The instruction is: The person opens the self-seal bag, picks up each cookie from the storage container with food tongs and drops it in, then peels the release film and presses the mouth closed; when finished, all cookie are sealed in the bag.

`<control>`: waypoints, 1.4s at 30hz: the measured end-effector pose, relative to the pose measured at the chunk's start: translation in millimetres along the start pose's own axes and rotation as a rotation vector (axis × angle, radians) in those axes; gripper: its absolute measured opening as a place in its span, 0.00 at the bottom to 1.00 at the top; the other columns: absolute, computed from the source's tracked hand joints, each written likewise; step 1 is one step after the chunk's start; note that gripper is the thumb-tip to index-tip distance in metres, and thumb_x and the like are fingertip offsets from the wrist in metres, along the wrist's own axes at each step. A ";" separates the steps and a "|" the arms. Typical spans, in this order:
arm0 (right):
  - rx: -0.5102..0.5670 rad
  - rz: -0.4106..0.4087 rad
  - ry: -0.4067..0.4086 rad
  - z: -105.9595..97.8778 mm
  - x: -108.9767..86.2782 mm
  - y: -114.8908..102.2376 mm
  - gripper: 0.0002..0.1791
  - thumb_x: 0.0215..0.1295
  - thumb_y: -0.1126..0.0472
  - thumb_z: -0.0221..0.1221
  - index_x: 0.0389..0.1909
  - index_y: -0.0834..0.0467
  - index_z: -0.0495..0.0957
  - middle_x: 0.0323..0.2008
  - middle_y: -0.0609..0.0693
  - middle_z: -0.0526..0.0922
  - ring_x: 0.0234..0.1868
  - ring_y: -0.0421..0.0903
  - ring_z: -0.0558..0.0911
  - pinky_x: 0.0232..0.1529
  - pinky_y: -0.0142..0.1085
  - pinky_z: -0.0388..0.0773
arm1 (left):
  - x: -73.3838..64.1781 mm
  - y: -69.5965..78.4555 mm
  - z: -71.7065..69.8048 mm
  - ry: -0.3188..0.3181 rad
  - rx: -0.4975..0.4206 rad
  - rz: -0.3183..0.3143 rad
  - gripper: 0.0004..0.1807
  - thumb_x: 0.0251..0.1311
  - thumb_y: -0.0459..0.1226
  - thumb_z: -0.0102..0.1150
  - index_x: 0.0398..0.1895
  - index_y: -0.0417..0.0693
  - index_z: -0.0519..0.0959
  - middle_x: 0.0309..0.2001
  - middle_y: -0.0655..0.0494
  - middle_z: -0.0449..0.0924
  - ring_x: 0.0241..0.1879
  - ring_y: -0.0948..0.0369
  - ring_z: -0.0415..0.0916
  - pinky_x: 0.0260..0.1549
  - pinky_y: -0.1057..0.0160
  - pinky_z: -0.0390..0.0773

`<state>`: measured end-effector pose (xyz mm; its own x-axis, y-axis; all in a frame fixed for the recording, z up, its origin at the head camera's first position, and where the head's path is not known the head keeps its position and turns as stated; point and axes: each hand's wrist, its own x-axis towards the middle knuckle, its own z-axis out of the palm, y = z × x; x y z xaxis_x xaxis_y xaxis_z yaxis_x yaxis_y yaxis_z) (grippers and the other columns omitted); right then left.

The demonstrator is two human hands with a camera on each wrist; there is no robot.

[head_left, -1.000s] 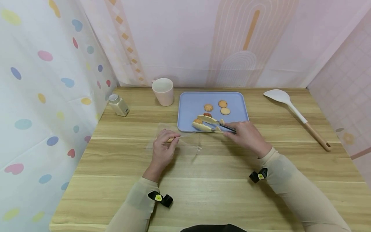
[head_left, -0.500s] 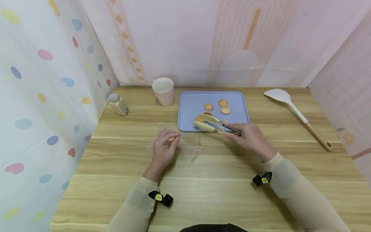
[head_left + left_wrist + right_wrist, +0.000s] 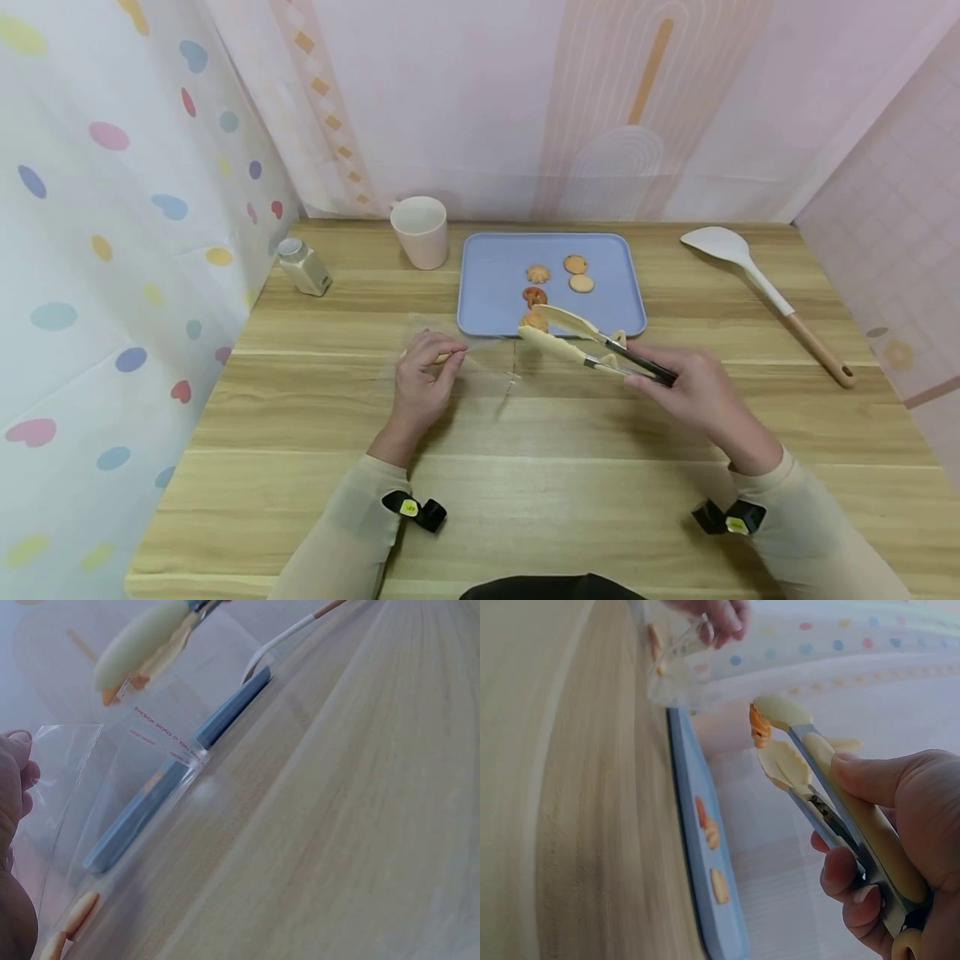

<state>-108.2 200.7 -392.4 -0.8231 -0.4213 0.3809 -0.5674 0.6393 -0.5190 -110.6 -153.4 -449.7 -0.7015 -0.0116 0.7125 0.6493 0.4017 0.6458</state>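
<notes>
My right hand (image 3: 701, 392) grips cream-tipped tongs (image 3: 551, 345), whose tips pinch a ridged golden cookie (image 3: 760, 726). In the right wrist view they are raised above the blue tray (image 3: 487, 267). My left hand (image 3: 422, 379) pinches the edge of a clear plastic bag (image 3: 75, 765) with red print near its opening. Cookies (image 3: 81, 915) show through the bag low in the left wrist view. On the tray lie a pretzel-shaped cookie (image 3: 535, 297), a flower-shaped one (image 3: 537, 273) and two round cookies (image 3: 581, 283).
A pink mug (image 3: 420, 237) stands left of the tray. Farther left is a square jar (image 3: 306, 268) with a grey lid. On the right lies a white ladle-like utensil (image 3: 757, 275) with a wooden handle. Curtains close off the back and sides.
My right hand has lifted the ridged cookie off the tray in the tongs and drawn back toward the right and nearer to me. My left hand has stayed in place with the bag.
</notes>
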 end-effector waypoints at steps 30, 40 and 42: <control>0.103 -0.020 -0.164 33.9 -2.8 -16.6 0.22 0.57 0.54 0.68 0.53 0.56 0.82 0.46 0.48 0.85 0.19 0.33 0.68 0.18 0.28 0.66 | -4.3 -12.9 -1.3 -0.027 -0.015 -0.001 0.06 0.55 0.23 0.62 0.34 0.39 0.84 0.35 0.49 0.82 0.41 0.51 0.76 0.58 0.36 0.61; 0.095 -0.032 -0.182 48.3 8.3 -17.5 0.22 0.58 0.53 0.68 0.53 0.55 0.82 0.48 0.49 0.84 0.31 0.41 0.79 0.29 0.32 0.74 | 3.0 10.4 -1.3 -0.013 0.004 -0.014 0.07 0.51 0.17 0.61 0.31 0.32 0.82 0.32 0.41 0.80 0.39 0.46 0.75 0.60 0.43 0.62; 0.103 -0.045 -0.183 51.2 10.9 -18.2 0.22 0.58 0.53 0.68 0.53 0.56 0.81 0.48 0.49 0.84 0.32 0.42 0.80 0.32 0.33 0.75 | 5.0 16.7 -2.2 -0.011 0.007 -0.012 0.07 0.51 0.17 0.60 0.31 0.31 0.81 0.32 0.41 0.80 0.38 0.46 0.75 0.60 0.43 0.62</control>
<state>-108.0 151.5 -418.0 -0.7825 -0.5635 0.2647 -0.5952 0.5522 -0.5838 -102.7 -148.8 -434.7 -0.7125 -0.0065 0.7017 0.6388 0.4077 0.6525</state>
